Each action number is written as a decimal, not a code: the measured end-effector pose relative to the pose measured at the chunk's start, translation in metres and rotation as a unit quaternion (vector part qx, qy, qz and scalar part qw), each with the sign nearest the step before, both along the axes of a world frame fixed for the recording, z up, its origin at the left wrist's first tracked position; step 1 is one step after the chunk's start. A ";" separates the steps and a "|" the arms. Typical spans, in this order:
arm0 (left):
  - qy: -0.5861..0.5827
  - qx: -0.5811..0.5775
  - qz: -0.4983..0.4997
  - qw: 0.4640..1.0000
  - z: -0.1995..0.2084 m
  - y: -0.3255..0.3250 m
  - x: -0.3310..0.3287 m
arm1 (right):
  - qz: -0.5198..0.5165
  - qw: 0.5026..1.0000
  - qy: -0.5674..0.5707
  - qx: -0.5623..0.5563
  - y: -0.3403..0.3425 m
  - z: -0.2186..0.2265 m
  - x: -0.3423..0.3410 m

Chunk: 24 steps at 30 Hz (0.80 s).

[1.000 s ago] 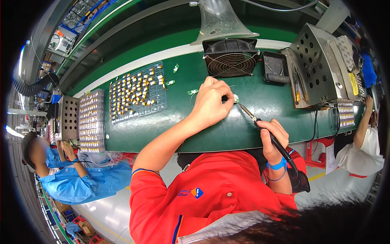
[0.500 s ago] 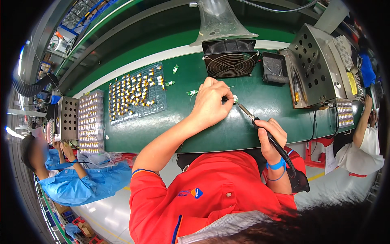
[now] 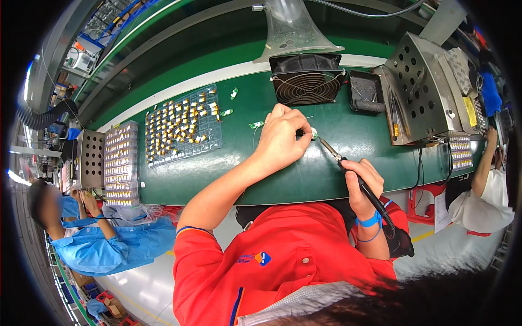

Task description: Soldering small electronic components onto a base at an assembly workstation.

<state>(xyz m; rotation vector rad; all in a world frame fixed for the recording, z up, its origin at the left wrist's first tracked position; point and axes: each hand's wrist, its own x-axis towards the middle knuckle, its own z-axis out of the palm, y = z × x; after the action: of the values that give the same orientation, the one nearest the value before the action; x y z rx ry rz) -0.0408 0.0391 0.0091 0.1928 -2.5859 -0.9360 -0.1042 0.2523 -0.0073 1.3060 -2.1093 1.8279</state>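
Note:
My left hand (image 3: 284,136) is above the green work surface, its thumb and forefinger pinched together. A thin wire (image 3: 309,117) shows beside its fingers and seems to run through the grip. At its fingertips is a small green and white piece (image 3: 315,132), partly covered by the fingers. My right hand (image 3: 363,182) is closed round the handle of a soldering iron (image 3: 367,190), whose tip points up and left and comes close to or touches that piece. More small green pieces (image 3: 227,112) lie to the left of my hands, one of them (image 3: 255,125) right beside my left hand.
A clear tray (image 3: 209,142) of small white and yellow parts lies at left, beside a stack of filled trays (image 3: 121,163). Behind my hands stand a black fan (image 3: 305,87) and a black box (image 3: 367,92). A perforated metal case (image 3: 416,89) is at right. Co-workers sit at both sides.

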 end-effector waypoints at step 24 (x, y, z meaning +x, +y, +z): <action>0.000 -0.013 -0.006 1.000 -0.001 -0.002 0.000 | 0.000 1.000 0.005 -0.011 0.000 -0.001 0.000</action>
<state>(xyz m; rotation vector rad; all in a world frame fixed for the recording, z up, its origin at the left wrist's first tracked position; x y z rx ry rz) -0.0412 0.0375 0.0085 0.1702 -2.6002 -0.9072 -0.1041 0.2519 -0.0081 1.3077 -2.0776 1.8345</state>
